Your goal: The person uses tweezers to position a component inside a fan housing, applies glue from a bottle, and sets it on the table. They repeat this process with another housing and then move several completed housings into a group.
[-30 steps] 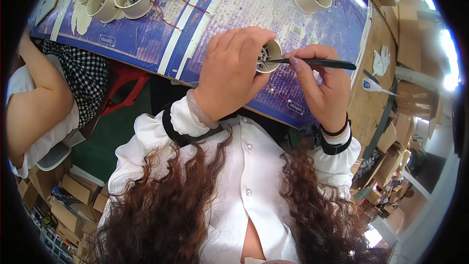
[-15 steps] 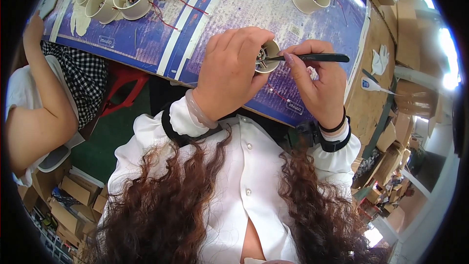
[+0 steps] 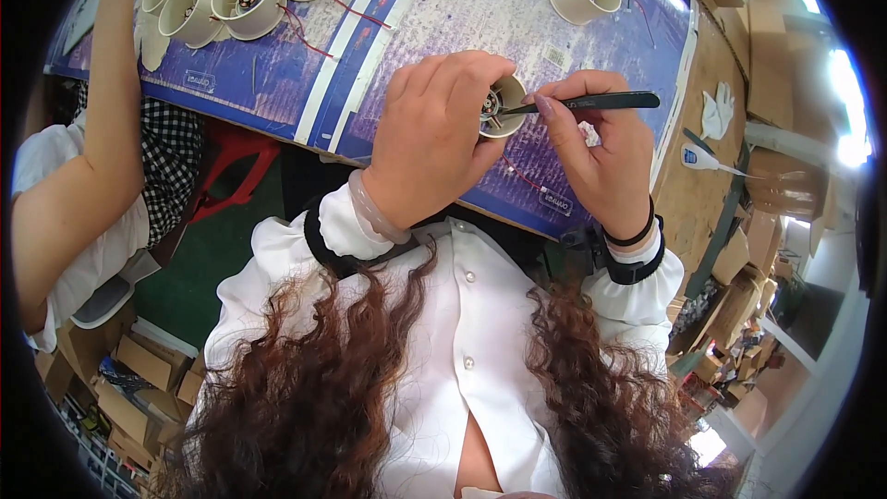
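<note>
Presently gripping cream cup [image 3: 514, 95] in left hand [image 3: 432, 134] from cup's left side; pinching black tweezers [image 3: 605, 102] in right hand [image 3: 602, 146], right of cup, pointed lengthwise leftward into cup mouth, tip-first toward motor-like part [image 3: 489, 105].

Black tweezers [image 3: 605, 102] inside a cream cup [image 3: 514, 94]
Left hand [image 3: 430, 125] grips the cup, right hand [image 3: 612, 155] pinches the tweezers; 5 similar cups [image 3: 248, 24] sit on the desk [image 3: 277, 83], farther left.

Before me, a red seat [image 3: 263, 159] and green floor [image 3: 217, 268] show beside a blue-covered worktable [image 3: 274, 103]; cardboard boxes [image 3: 152, 358] crowd both sides, white light [image 3: 843, 115] glaring at right.
</note>
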Tool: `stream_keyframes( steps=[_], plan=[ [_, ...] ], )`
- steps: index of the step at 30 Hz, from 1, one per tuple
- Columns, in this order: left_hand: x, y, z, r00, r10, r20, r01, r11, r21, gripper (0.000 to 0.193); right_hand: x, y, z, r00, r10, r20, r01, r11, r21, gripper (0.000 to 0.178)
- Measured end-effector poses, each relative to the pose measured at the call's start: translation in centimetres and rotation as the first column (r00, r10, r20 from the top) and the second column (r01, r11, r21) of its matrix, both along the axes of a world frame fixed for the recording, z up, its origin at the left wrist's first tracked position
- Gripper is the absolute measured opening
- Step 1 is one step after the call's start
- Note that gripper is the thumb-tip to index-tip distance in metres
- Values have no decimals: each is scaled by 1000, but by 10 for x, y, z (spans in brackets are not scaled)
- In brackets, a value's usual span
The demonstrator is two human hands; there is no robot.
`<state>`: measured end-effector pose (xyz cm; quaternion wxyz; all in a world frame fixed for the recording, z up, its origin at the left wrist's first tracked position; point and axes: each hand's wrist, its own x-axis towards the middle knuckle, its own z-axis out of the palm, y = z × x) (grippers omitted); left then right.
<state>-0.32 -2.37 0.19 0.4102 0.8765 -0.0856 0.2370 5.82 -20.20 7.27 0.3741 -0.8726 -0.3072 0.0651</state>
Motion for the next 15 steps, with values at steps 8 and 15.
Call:
stream_keyframes(
  steps=[8,15],
  plan=[
    [1,0,-2,1000,4,22,-4,1000,14,61,1,8,-1,1000,19,-3,-19,999,39,16],
    [1,0,-2,999,6,34,-7,1000,14,60,-7,7,-6,994,8,107,-17,997,77,17]
  ],
)
